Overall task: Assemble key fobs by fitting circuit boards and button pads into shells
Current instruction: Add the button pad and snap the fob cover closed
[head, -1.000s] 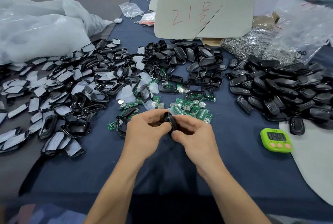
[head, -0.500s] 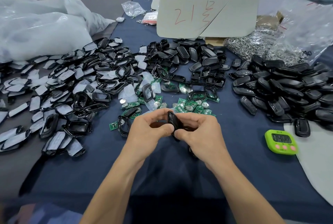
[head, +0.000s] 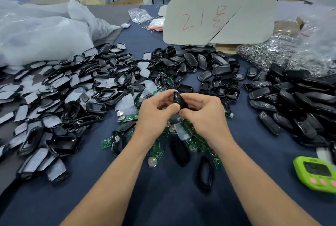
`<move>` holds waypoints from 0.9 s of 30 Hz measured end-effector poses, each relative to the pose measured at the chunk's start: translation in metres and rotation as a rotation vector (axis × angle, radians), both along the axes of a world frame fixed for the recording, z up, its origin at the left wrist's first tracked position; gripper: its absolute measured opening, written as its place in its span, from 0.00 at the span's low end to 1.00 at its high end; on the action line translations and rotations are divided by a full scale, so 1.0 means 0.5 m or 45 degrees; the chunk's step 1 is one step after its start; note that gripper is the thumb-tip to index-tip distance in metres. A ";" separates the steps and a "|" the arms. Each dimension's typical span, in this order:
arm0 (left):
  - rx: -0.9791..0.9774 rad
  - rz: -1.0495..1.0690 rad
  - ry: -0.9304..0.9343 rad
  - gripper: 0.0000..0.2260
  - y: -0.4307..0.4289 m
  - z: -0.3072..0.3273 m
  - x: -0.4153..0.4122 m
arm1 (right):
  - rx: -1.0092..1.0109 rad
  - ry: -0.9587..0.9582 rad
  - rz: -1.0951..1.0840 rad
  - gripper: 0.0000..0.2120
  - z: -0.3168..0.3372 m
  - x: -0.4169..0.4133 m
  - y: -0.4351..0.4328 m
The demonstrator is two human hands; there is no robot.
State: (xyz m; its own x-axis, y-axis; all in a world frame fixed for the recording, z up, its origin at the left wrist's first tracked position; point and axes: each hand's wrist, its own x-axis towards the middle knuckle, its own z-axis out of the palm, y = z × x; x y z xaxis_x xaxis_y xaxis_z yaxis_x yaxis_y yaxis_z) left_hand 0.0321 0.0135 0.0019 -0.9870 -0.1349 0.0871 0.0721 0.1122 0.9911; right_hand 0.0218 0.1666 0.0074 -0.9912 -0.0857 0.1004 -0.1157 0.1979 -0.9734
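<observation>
- Left of the fob (head: 177, 99): heap of film-covered frames (head: 60, 84), parked in easy reach, I'd guess.
- left hand (head: 156, 114) pinches the fob's left edge, right hand (head: 203, 114) clamps its right edge; looks like squeezing it closed.
- Under the fob: circuit boards (head: 107, 143).
- Right of it: closed shells (head: 300, 102), probably finished.

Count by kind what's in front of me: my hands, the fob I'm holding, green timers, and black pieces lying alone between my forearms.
Hands: 2 (left hand, right hand)
Held key fob: 1
Green timer: 1
Lone black pieces: 2 (solid shell, open frame)
Total: 6
</observation>
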 end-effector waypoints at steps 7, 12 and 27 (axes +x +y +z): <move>-0.236 -0.081 0.258 0.19 -0.001 -0.020 -0.022 | -0.095 0.112 0.057 0.23 -0.050 -0.038 0.009; -0.176 -0.092 0.232 0.19 -0.013 -0.025 -0.029 | -0.145 0.053 0.083 0.21 -0.055 -0.045 0.020; -0.151 -0.070 0.172 0.22 -0.028 -0.028 -0.022 | 0.097 0.176 0.020 0.21 -0.038 -0.022 0.007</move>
